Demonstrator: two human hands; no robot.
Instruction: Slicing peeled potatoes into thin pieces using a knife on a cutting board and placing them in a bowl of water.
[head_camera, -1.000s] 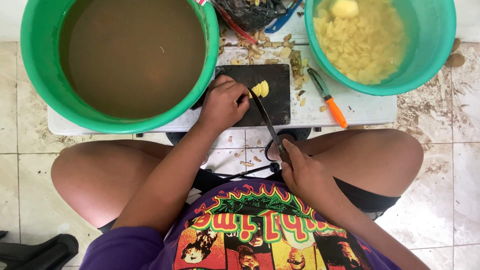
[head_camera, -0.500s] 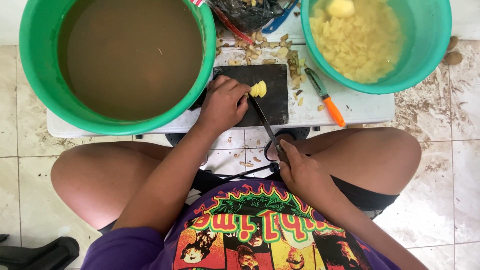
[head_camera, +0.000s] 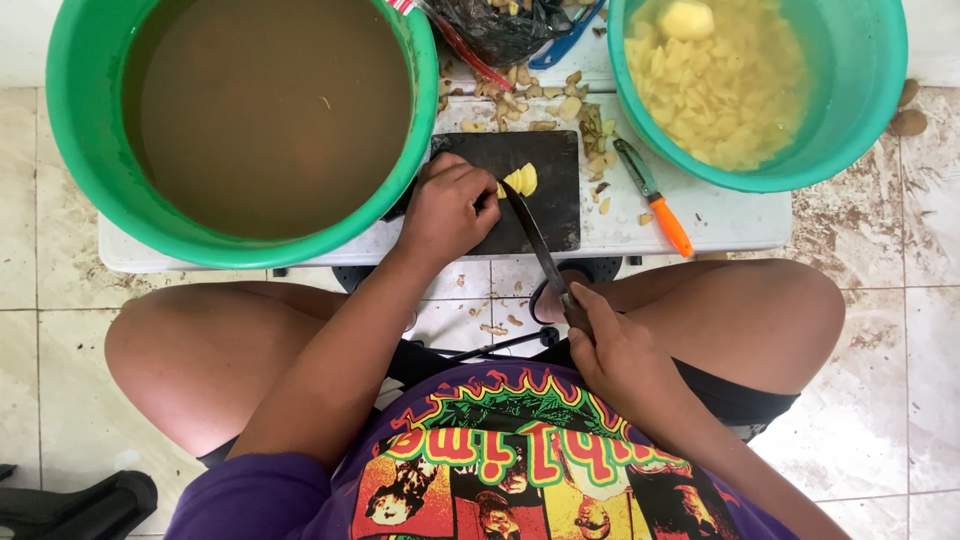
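We see the right hand (head_camera: 615, 345) gripping a knife (head_camera: 535, 240) angled toward eleven o'clock, its blade tip touching the potato slices (head_camera: 521, 180) pinned by the left hand (head_camera: 447, 208).

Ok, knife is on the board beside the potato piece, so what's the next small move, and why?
Probably press the knife down through the yellow potato piece. The left hand pins it on the black cutting board, the right hand grips the handle, and the blade lies right against the slices.
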